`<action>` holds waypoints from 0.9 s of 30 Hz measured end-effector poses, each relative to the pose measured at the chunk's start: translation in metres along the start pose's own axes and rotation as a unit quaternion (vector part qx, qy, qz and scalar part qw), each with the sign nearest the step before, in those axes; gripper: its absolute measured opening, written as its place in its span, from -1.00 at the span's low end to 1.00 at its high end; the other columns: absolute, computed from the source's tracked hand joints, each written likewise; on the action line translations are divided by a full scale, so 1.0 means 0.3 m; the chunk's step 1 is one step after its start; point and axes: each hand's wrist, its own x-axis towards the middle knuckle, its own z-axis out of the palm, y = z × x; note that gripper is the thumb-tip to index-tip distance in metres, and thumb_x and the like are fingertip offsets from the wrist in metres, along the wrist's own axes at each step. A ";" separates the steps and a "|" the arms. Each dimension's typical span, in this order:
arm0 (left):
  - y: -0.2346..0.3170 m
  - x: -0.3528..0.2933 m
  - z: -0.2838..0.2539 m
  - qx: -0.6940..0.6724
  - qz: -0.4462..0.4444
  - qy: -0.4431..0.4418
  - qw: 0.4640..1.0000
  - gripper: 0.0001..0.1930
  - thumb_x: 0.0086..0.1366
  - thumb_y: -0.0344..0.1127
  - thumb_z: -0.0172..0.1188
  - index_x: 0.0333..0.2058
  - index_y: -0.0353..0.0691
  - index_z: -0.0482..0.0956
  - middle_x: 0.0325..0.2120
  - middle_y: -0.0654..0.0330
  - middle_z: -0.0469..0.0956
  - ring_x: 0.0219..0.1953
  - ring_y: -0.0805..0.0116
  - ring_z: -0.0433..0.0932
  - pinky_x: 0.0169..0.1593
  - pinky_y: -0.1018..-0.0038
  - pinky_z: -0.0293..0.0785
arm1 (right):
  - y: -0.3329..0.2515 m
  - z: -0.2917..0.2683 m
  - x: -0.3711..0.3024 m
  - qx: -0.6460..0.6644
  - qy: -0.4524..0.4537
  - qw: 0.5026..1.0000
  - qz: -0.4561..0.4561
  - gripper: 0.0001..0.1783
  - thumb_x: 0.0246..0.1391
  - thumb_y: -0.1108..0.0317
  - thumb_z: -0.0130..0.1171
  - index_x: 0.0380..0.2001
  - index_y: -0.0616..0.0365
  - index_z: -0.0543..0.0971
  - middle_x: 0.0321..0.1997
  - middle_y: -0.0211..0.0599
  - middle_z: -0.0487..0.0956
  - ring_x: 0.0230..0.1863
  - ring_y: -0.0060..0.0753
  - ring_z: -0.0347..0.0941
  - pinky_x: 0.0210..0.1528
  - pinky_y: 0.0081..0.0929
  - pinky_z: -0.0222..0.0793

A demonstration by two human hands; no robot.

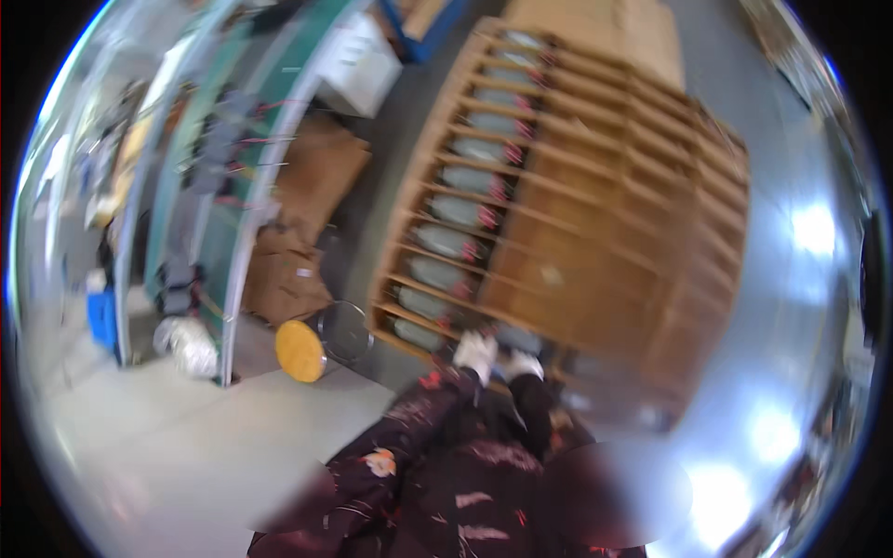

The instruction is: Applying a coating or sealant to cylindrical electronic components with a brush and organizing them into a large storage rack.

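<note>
A large brown divided crate (pixel 400 270) lies in front of me. Its left column holds several grey rounded parts (pixel 456 243) with pink-red wire ends, one per slot. At the crate's near edge is my left hand (pixel 476 355) in a white glove, beside the nearest slots. My right hand (pixel 523 368), also gloved in white, sits just right of it. Directly ahead of the right hand is another grey rounded part (pixel 517 337), close to or touching the gloves. Motion blur smears the fingers of both hands, so their grip on it is unclear.
Left of the crate stand a yellow round stool (pixel 301 352), a metal ring (pixel 346 332) and brown cardboard (pixel 284 270). A green-topped workbench (pixel 223 251) with dark parts runs along the left. A white box (pixel 358 63) is at the far left of the crate.
</note>
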 end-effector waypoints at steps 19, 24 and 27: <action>-1.495 -0.742 0.109 -0.445 -0.451 -0.030 0.773 -0.44 0.13 0.00 0.13 0.07 -0.17 0.51 0.00 -0.03 0.54 0.06 0.03 0.51 0.15 0.16 0.40 | -1.174 -0.022 0.161 -0.436 -0.046 0.896 0.067 -0.39 0.01 -0.14 0.08 0.01 0.02 0.60 0.09 -0.10 0.57 0.17 -0.16 0.48 0.15 -0.20 0.39; -1.890 -0.780 0.140 -0.486 -0.571 0.093 0.655 -0.42 0.14 -0.01 0.17 0.08 -0.20 0.49 0.01 -0.06 0.53 0.07 0.02 0.51 0.15 0.24 0.40 | -1.951 0.232 0.078 -0.121 -0.048 0.933 -0.334 -0.57 0.06 0.06 0.16 -0.14 0.17 0.61 -0.14 -0.01 0.64 -0.06 0.01 0.57 0.02 -0.26 0.44; -2.027 -0.772 0.140 -0.499 -0.589 0.150 0.618 -0.46 0.13 -0.09 0.22 0.07 -0.22 0.50 0.00 -0.09 0.53 0.06 0.00 0.51 0.14 0.26 0.41 | -2.323 0.395 0.158 0.072 -0.226 0.875 -0.421 -0.60 0.21 0.16 0.06 -0.11 0.30 0.59 -0.07 -0.05 0.63 -0.03 -0.23 0.56 0.06 -0.34 0.42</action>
